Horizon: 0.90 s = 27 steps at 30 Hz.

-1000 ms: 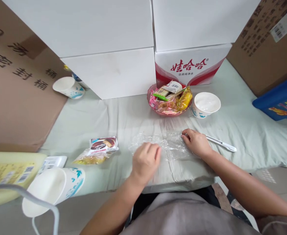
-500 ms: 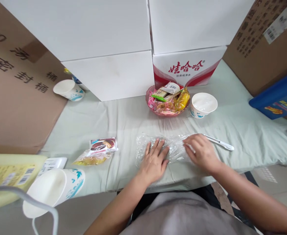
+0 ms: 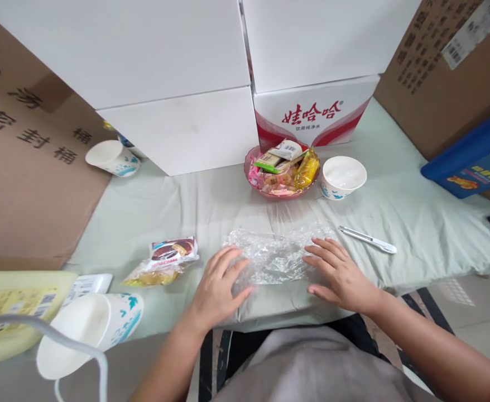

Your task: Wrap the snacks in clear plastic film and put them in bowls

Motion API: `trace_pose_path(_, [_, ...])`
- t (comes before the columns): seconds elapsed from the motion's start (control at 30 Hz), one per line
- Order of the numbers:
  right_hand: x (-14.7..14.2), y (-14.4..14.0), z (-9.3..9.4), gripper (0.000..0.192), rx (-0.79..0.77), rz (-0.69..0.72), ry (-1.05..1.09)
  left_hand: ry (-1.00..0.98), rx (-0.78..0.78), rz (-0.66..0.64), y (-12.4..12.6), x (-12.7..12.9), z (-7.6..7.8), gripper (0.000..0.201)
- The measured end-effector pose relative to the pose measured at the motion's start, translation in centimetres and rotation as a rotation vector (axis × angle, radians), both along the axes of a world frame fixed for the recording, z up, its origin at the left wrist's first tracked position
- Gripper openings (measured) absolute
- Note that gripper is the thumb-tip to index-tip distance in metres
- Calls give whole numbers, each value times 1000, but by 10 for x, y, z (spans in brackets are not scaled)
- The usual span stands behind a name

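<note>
Plastic wrap (image 3: 274, 257) looks thin, light, clingy and easily crumpled; left hand (image 3: 217, 287) and right hand (image 3: 339, 273) press it flat, fingers spread; edges suit pinching.

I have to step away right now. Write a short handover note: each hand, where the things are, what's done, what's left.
Left hand: open, flat, fingers on the left edge of the clear plastic wrap.
Right hand: open, flat, at the wrap's right edge.
The wrap lies spread but crinkled on the green cloth, at the near edge.
White pen-like tool lies untouched to the right; pink snack bowl and paper cup behind; two snack packets to the left.
Done: wrap laid out.
Left: nothing sits on the wrap yet; wrinkles remain.
</note>
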State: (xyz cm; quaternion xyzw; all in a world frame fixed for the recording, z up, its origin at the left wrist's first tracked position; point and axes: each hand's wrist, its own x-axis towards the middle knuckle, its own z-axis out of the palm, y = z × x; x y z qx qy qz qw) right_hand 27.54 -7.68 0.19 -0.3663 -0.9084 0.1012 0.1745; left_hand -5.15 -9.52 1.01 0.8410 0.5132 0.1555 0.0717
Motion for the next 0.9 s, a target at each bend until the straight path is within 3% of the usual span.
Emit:
trace_pose_path(0.1, [21, -10, 1, 46, -50, 15, 33, -15, -29, -135, -10, -5, -3, 30])
trace_pose_path(0.27, [40, -23, -14, 21, -31, -140, 37, -102, 1, -130, -9, -11, -14, 25])
trace_pose_path(0.37, [42, -23, -13, 16, -28, -148, 108, -177, -13, -111, -4, -12, -12, 23])
trace_pose_path(0.47, [39, -16, -7, 15, -73, -167, 206, -207, -47, 0, 2, -11, -8, 19])
trace_pose_path(0.57, [34, -1, -3, 18, -94, -302, 231, -195, -58, 176, 12, -8, -8, 21])
trace_pose_path(0.77, [16, 33, -12, 23, -100, -521, 35, -41, -144, 522, 39, 8, -14, 27])
trace_pose_path(0.9, [8, 42, -18, 26, -110, -579, -119, 58, -121, 571, 46, 11, -17, 29])
